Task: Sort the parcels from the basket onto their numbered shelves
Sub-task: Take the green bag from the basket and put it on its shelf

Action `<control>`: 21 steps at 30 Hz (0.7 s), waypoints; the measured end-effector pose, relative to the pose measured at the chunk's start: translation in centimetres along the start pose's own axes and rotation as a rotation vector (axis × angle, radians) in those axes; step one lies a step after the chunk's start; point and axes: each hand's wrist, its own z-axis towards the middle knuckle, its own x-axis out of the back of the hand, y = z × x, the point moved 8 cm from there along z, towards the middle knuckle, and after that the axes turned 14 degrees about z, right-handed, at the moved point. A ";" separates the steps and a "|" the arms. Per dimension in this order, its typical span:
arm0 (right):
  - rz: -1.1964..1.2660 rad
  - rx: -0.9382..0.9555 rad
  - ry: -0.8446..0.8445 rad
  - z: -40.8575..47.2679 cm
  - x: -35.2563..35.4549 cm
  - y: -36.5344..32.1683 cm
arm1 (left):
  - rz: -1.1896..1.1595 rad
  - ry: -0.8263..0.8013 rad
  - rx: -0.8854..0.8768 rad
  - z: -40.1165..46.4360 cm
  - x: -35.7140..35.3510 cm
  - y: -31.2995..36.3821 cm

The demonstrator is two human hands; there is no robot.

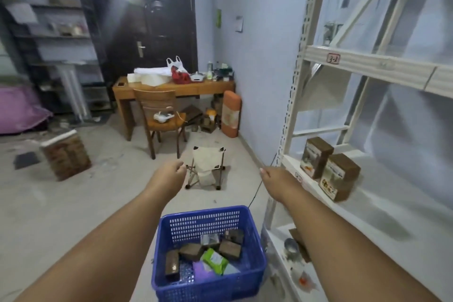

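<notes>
Parcels (208, 251) lie in blue basket (255, 270), bottom centre. I see left hand (171, 171) and right hand (272, 175) above it, loosely curled, holding nothing.

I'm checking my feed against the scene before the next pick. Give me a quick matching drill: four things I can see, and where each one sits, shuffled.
Things:
1. Basket
2. Two brown boxes
3. Green packet
4. Red bag

Places:
A. On the wooden desk by the door
B. Standing on the white shelf at right
C. On the floor between the forearms
D. Inside the basket, among brown parcels

Pairs: 1-C, 2-B, 3-D, 4-A

Neither the left hand nor the right hand holds anything.
</notes>
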 end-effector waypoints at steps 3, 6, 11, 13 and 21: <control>0.011 0.021 -0.028 4.6 -2.4 -0.5 | 0.000 -0.025 0.054 3.5 -1.8 -2.0; 0.015 0.020 -0.093 9.9 -5.7 1.4 | 0.006 -0.066 0.108 6.9 -5.4 -3.6; 0.032 -0.014 -0.217 18.7 -11.6 4.8 | 0.008 -0.154 0.233 11.9 -12.2 -6.5; 0.052 -0.055 -0.290 21.0 -14.3 6.0 | -0.001 -0.200 0.308 13.2 -14.8 -7.9; 0.155 -0.407 -0.513 26.2 -29.7 17.2 | -0.059 -0.355 0.554 16.5 -29.7 -15.3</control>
